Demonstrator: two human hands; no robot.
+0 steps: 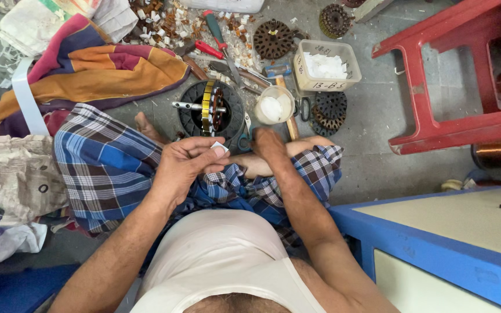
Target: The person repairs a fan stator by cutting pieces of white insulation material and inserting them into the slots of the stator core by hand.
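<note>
The person sits cross-legged on the grey concrete floor (378, 133) in a blue and brown checked cloth wrap (102, 165), with a round black motor stator with copper windings and a steel shaft (211, 108) lying just in front of the knees. The left hand (184, 165) is curled shut just below the stator, pinching a small white slip of insulating paper (219, 147) between thumb and fingertips. The right hand (269, 144) reaches forward to the lower right of the stator, fingers bent down over the shin; the view is poor there, and whether it grips anything cannot be told.

Just right of the stator stands a small round white plastic cup holding white pieces (273, 105), with blue-handled scissors (244, 138) lying between the two. Further right of the stator sits a square cream plastic tub filled with white paper slips (326, 66), and below that tub rests a dark slotted lamination disc (329, 111). Above the stator lie a red-handled screwdriver (218, 35) and another slotted rotor disc (273, 38) among scattered white scraps. Left of the stator a striped orange, purple and blue cloth (97, 66) is heaped. Well to the right of the stator stands a red plastic stool (442, 75).
</note>
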